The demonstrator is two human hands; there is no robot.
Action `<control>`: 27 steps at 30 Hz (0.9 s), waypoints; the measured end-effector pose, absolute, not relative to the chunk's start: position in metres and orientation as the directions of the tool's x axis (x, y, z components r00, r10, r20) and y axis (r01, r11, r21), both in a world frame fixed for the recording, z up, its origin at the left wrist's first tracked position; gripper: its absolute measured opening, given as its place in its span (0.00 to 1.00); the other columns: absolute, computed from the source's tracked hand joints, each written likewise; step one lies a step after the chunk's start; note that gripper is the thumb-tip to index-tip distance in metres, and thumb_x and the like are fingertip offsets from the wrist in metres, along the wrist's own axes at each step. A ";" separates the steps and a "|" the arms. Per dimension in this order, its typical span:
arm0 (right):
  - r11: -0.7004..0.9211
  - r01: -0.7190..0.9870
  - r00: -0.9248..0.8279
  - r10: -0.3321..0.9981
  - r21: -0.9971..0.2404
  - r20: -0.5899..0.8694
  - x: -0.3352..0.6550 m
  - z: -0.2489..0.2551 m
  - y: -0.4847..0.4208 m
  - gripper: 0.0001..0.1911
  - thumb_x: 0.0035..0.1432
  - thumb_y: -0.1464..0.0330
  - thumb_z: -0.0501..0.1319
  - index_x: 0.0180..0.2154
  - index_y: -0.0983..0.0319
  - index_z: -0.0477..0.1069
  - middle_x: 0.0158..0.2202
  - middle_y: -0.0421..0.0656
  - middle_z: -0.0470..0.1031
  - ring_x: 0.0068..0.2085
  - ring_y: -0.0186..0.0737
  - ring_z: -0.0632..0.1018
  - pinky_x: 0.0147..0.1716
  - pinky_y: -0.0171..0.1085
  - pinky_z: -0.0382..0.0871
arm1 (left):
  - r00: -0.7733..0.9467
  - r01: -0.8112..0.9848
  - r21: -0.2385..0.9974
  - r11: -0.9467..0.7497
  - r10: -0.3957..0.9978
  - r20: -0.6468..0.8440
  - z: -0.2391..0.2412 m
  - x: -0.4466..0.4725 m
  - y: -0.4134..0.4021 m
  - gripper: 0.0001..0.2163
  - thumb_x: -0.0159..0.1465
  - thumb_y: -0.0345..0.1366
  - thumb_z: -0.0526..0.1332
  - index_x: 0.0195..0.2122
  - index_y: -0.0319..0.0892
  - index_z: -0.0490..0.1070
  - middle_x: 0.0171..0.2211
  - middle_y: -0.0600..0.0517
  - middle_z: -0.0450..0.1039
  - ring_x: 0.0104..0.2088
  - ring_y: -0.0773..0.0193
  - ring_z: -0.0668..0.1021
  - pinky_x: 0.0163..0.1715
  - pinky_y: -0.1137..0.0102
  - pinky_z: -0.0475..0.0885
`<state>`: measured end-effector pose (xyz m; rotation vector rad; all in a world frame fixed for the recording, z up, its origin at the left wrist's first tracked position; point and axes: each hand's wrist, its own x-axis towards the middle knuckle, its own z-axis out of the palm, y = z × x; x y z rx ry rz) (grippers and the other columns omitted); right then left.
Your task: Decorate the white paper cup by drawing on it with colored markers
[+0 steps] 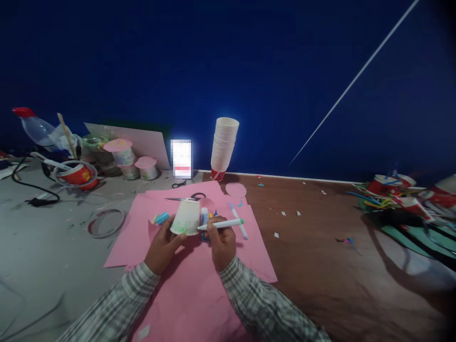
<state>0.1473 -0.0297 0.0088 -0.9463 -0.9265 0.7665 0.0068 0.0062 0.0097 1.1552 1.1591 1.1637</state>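
My left hand grips a white paper cup, held upside down and tilted, with green marks near its rim. My right hand is closed on a green-capped marker whose tip meets the cup's lower edge. Both hands hover over a large pink paper sheet. Several more markers and small coloured caps lie on the sheet just beyond the cup. Scissors rest on the sheet's far edge.
A tall stack of white paper cups stands by the blue wall, with a pink paper disc in front. Decorated cups, a red tub, a bottle and a tape ring sit at left. Craft scraps and red cups pile at right.
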 end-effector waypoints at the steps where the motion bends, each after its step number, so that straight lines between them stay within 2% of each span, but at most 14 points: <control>1: 0.394 -0.152 0.412 0.859 -0.906 0.304 0.148 0.009 -0.029 0.06 0.54 0.71 0.57 0.26 0.60 0.69 0.21 0.36 0.65 0.20 0.38 0.68 0.21 0.35 0.64 | 0.044 -0.054 0.997 0.050 0.998 -0.047 0.010 0.007 0.006 0.26 0.36 0.37 0.66 0.40 0.44 0.68 0.34 0.50 0.76 0.36 0.51 0.74 0.33 0.57 0.73; 7: 0.397 -0.181 0.376 0.873 -0.900 0.310 0.146 0.007 -0.031 0.04 0.52 0.71 0.59 0.26 0.61 0.70 0.21 0.36 0.65 0.18 0.36 0.67 0.18 0.33 0.63 | 0.070 -0.043 0.999 0.001 0.998 0.002 0.009 0.007 0.006 0.24 0.37 0.36 0.66 0.39 0.45 0.69 0.34 0.51 0.75 0.37 0.52 0.74 0.35 0.58 0.72; 14: 0.412 -0.136 0.371 0.864 -0.901 0.339 0.145 0.007 -0.032 0.04 0.51 0.72 0.59 0.26 0.60 0.71 0.23 0.38 0.68 0.24 0.40 0.70 0.27 0.38 0.67 | 0.052 -0.041 0.999 0.015 0.999 -0.013 0.011 0.007 0.005 0.24 0.36 0.36 0.66 0.39 0.44 0.69 0.34 0.51 0.75 0.37 0.51 0.73 0.35 0.58 0.72; 17: 0.407 -0.120 0.363 0.867 -0.905 0.342 0.145 0.007 -0.032 0.04 0.51 0.72 0.60 0.25 0.61 0.71 0.24 0.39 0.68 0.25 0.41 0.71 0.28 0.38 0.67 | 0.067 -0.033 0.999 0.012 0.998 -0.010 0.008 0.007 0.005 0.24 0.37 0.36 0.65 0.40 0.45 0.68 0.34 0.51 0.75 0.37 0.52 0.74 0.35 0.58 0.72; 27: 0.361 -0.177 0.373 0.886 -0.915 0.277 0.144 0.002 -0.032 0.04 0.52 0.69 0.59 0.27 0.61 0.70 0.18 0.36 0.67 0.17 0.36 0.68 0.17 0.33 0.64 | 0.076 0.006 1.000 -0.020 0.997 0.019 0.005 0.005 0.007 0.26 0.38 0.37 0.65 0.41 0.44 0.67 0.37 0.49 0.74 0.40 0.50 0.73 0.39 0.57 0.71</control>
